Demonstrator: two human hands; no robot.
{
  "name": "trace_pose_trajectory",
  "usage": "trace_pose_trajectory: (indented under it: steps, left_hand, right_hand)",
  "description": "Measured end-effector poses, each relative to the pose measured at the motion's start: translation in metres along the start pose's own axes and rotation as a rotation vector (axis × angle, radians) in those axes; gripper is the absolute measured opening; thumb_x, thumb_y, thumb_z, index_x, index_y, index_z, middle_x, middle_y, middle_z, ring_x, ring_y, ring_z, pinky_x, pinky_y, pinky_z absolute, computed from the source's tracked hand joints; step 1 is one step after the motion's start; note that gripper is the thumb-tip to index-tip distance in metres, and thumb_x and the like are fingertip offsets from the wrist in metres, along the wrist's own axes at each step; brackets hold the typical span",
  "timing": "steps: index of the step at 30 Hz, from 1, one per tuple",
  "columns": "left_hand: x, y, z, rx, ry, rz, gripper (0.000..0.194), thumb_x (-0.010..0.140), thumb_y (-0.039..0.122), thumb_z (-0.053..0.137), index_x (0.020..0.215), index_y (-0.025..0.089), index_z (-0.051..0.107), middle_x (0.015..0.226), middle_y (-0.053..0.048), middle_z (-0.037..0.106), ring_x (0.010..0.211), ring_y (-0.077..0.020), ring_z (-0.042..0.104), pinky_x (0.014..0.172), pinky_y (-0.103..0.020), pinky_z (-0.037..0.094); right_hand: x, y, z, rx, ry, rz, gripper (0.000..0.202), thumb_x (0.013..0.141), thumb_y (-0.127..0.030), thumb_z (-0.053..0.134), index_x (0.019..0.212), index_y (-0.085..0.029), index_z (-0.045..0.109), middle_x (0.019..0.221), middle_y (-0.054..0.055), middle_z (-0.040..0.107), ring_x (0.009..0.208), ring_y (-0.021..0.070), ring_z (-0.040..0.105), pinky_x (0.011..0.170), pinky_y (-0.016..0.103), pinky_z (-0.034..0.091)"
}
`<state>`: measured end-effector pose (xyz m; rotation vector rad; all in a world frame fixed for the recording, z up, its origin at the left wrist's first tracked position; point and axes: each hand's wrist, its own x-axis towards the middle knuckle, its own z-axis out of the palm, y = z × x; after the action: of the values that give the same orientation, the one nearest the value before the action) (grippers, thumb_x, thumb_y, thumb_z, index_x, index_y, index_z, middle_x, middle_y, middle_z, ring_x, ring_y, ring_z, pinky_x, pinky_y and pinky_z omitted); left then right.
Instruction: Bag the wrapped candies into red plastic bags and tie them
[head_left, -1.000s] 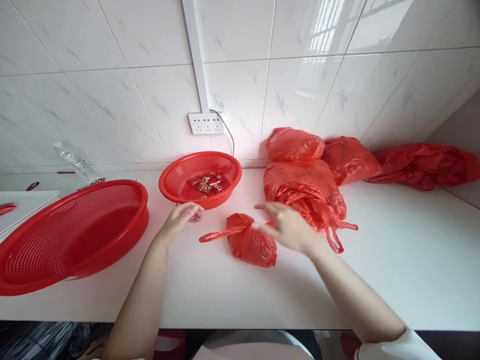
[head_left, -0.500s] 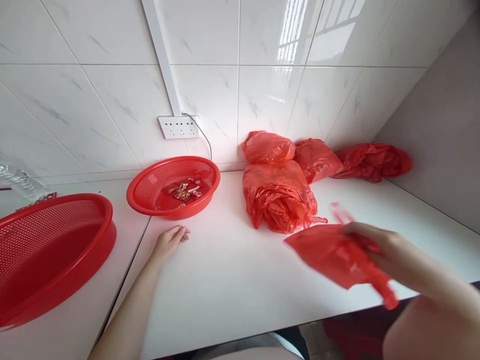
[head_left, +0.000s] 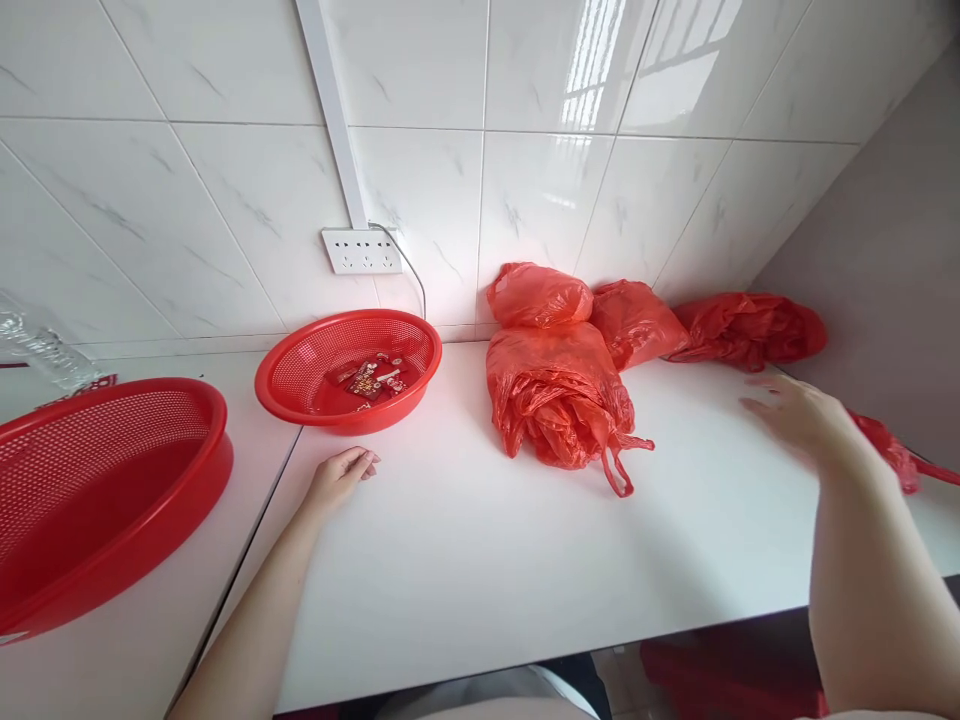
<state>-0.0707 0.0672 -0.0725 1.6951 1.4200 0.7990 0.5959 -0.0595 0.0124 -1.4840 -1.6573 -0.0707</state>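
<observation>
Our left hand [head_left: 339,478] rests palm down on the white counter [head_left: 480,580], fingers loosely curled and holding nothing, just in front of the small red basket [head_left: 348,370]. That basket sits near the wall and has a few small red and gold packets [head_left: 369,378] lying in its bottom.

Our right hand [head_left: 799,415] is out at the far right, above the counter, fingers spread apart and gripping nothing. Just beyond it, partly hidden by the wrist and forearm, lies a small red plastic bag [head_left: 892,452] at the right edge of the counter; we cannot tell whether the hand touches it.

Between our two hands, closer to the wall, a large bunched red bag [head_left: 559,395] lies on the counter with its handles trailing toward us. Behind it a smaller filled red bag [head_left: 540,295] leans against the tiles, another red bag [head_left: 636,322] lies just beside that, and a flatter crumpled red bag [head_left: 750,328] stretches into the corner.

At the left a big red basket [head_left: 97,490] stands on a neighbouring surface, well apart from the left hand. A clear plastic bottle [head_left: 37,350] lies behind it by the wall. A white power socket [head_left: 361,250] with a cable is fixed to the tiled wall above the small basket.
</observation>
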Motion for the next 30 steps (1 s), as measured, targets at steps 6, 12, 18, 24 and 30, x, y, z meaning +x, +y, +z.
trace_pose_trajectory:
  steps: [6, 12, 18, 24, 30]
  left_hand:
    - [-0.001, -0.006, 0.000, 0.036, -0.041, 0.017, 0.043, 0.087, 0.057, 0.052, 0.092, 0.017, 0.067, 0.083, -0.006, 0.069, 0.081, -0.0206, 0.065, 0.081, -0.032, 0.051]
    - [-0.003, -0.008, 0.000, 0.027, -0.034, 0.010, 0.039, 0.086, 0.054, 0.054, 0.090, 0.019, 0.068, 0.083, -0.004, 0.070, 0.083, -0.0203, 0.066, 0.081, -0.031, 0.052]
    - [-0.006, -0.007, 0.000, 0.020, -0.033, -0.002, 0.035, 0.086, 0.052, 0.055, 0.085, 0.019, 0.069, 0.082, -0.004, 0.071, 0.084, -0.0205, 0.066, 0.081, -0.031, 0.051]
    - [-0.009, -0.004, -0.001, 0.020, -0.066, 0.002, 0.034, 0.088, 0.050, 0.053, 0.086, 0.019, 0.067, 0.084, -0.004, 0.069, 0.085, -0.0207, 0.065, 0.082, -0.031, 0.050]
    - [-0.011, -0.002, -0.003, 0.087, -0.077, 0.022, 0.031, 0.090, 0.048, 0.050, 0.087, 0.021, 0.065, 0.086, -0.003, 0.070, 0.087, -0.0206, 0.065, 0.081, -0.030, 0.048]
  right_hand:
    - [0.038, -0.092, 0.084, -0.267, -0.235, 0.104, 0.025, 0.088, -0.043, 0.054, 0.094, -0.026, 0.070, 0.096, 0.006, 0.075, 0.079, 0.0247, 0.069, 0.069, 0.036, 0.050]
    - [0.079, -0.167, 0.146, -0.133, -0.369, -0.021, 0.021, 0.090, -0.033, 0.051, 0.094, -0.023, 0.069, 0.096, 0.005, 0.073, 0.082, 0.0213, 0.067, 0.075, 0.033, 0.052]
    - [0.152, -0.160, 0.205, -0.481, -0.092, 0.020, 0.051, 0.087, -0.036, 0.056, 0.133, -0.016, 0.051, 0.146, 0.019, 0.044, 0.132, 0.0374, 0.042, 0.103, 0.054, 0.039]
    - [0.198, -0.105, 0.240, -0.366, -0.111, 0.519, 0.093, 0.071, -0.035, 0.074, 0.147, -0.006, 0.030, 0.145, 0.032, 0.040, 0.138, 0.0440, 0.032, 0.107, 0.066, 0.026]
    - [0.185, -0.091, 0.229, -0.047, -0.004, 0.422, 0.021, 0.079, -0.028, 0.060, 0.089, -0.011, 0.065, 0.090, 0.017, 0.067, 0.096, 0.0315, 0.062, 0.087, 0.044, 0.047]
